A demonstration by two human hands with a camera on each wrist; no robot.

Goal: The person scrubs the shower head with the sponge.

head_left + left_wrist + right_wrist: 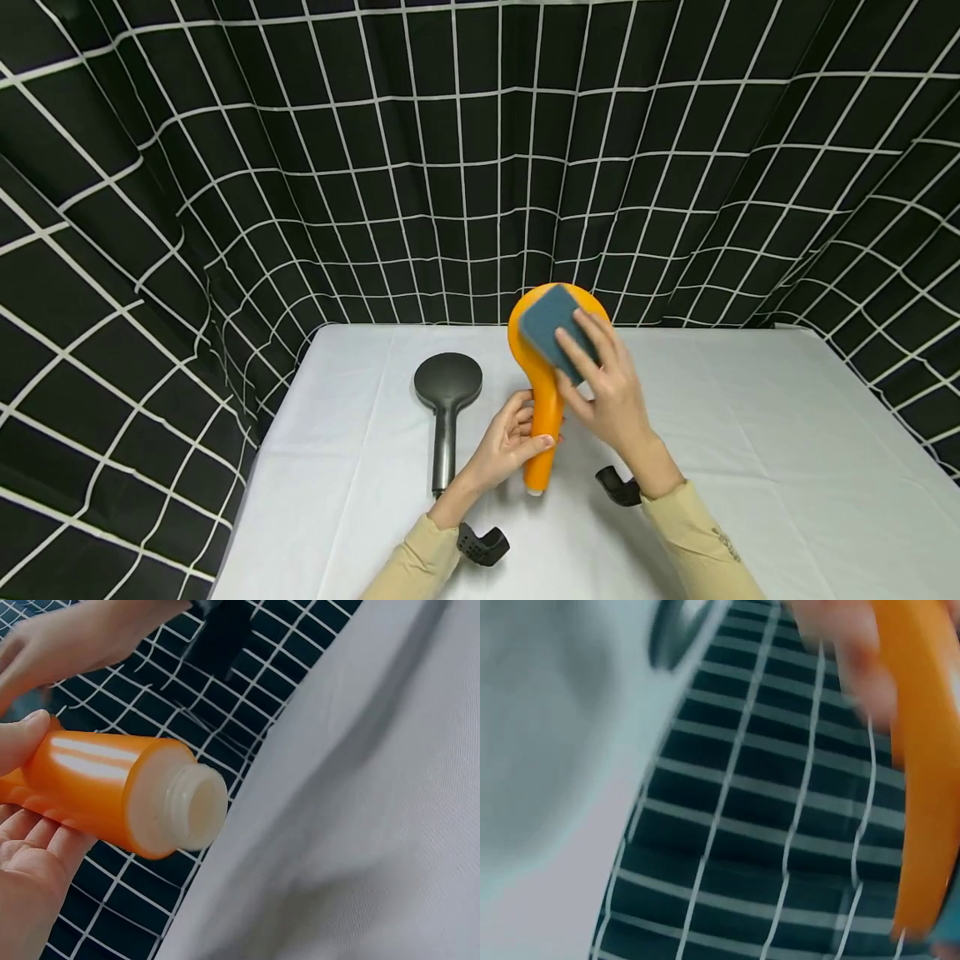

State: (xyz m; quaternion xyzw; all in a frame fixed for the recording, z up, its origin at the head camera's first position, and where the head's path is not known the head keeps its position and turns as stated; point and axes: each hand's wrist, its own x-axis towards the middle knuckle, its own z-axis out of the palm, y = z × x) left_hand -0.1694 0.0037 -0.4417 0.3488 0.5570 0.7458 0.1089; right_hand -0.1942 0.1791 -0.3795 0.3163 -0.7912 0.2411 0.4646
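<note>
An orange shower head (547,408) is held up over the table, its round head at the top and its handle pointing down. My left hand (512,437) grips the handle, thumb across the front. In the left wrist view the handle's pale threaded end (196,806) shows beyond the fingers. My right hand (611,387) holds a blue-grey sponge (553,321) against the face of the round head, which the sponge largely covers. The right wrist view is blurred and shows the orange shower head (926,772) with a sliver of the sponge (949,919) at the edge.
A dark grey shower head (447,383) lies on the white-covered table (337,467), left of the hands. Black wrist mounts (483,546) show near both sleeves. A black curtain (420,200) with a white grid hangs behind and along the sides.
</note>
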